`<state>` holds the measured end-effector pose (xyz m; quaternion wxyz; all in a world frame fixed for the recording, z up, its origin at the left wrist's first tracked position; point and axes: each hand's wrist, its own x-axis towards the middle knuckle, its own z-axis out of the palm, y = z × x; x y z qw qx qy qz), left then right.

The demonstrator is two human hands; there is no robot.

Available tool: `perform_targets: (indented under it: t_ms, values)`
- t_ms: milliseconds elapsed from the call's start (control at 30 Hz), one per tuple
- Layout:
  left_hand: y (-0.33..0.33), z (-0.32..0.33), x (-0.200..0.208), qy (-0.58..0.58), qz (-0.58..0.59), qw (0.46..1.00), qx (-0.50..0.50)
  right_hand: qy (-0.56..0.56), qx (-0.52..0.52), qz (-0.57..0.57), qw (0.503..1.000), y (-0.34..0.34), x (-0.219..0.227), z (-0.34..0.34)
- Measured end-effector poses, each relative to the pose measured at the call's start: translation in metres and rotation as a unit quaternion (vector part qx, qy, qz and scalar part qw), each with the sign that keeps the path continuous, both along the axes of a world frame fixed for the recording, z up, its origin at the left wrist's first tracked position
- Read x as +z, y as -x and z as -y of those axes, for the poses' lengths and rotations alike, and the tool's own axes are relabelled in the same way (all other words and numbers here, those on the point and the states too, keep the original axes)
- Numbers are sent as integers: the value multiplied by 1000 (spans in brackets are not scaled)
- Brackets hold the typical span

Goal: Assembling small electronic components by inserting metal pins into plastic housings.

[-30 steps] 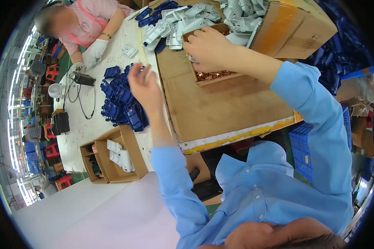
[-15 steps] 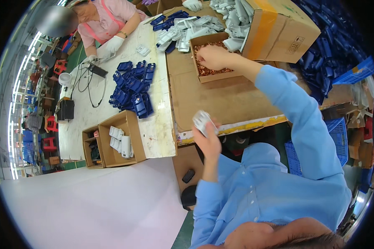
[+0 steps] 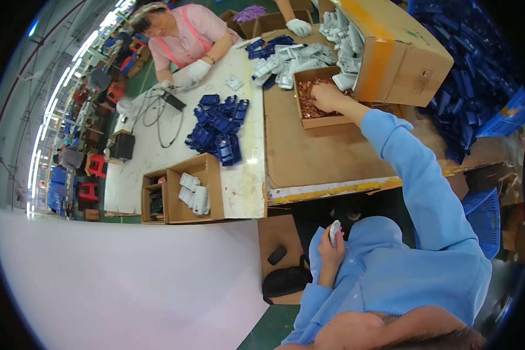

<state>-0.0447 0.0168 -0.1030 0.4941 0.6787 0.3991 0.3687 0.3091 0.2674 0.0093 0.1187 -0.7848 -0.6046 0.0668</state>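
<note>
My left hand (image 3: pixel 332 251) is closed around a small white plastic part (image 3: pixel 335 232), held low in front of my lap, below the table edge. Reaching across the table, my right hand (image 3: pixel 328 97) dips its bent fingers into a shallow cardboard box (image 3: pixel 326 122) of small copper-coloured metal pieces (image 3: pixel 307 105). Its fingertips are drawn together, and what lies between them is too small to make out. White plastic parts (image 3: pixel 289 65) are heaped just beyond that box. More white parts (image 3: pixel 349 52) spill from a large tilted carton (image 3: pixel 399 64) beside my right hand.
Blue plastic parts (image 3: pixel 217 125) lie piled on the white table, left of my cardboard-covered worktop (image 3: pixel 309 157). A divided cardboard box (image 3: pixel 213 192) holds white parts. Across the table sits a gloved co-worker in pink (image 3: pixel 198 35); another gloved hand (image 3: pixel 299 27) shows at the back. Blue parts (image 3: pixel 478 76) fill the right side.
My left hand has dropped from above the table edge toward my lap, still holding the white part. My right hand stays in the box of copper-coloured pieces. The whole view has shifted.
</note>
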Motion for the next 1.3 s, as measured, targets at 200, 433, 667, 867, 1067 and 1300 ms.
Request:
perform_targets:
  t_ms: [200, 433, 667, 867, 1067, 1300]
  values:
    - [-6, -20, 45, 101, 114, 986, 72, -24, -9, -63, 998, -6, 0, 10]
    - [-2, -40, 91, 161, 171, 971, 52, -222, -26, -134, 965, 0, -8, 14]
    - [-10, -62, 131, 176, 179, 968, 12, -275, 16, -360, 892, 43, 28, 65]
    - [-16, -79, 144, 238, 168, 956, -40, -191, 39, -567, 800, 95, 59, 160]
    - [-30, -68, 146, 251, 143, 954, -81, -133, -1, -682, 719, 116, 45, 235]
    - [-40, -45, 141, 256, 114, 953, -117, -155, -55, -696, 699, 131, 34, 287]
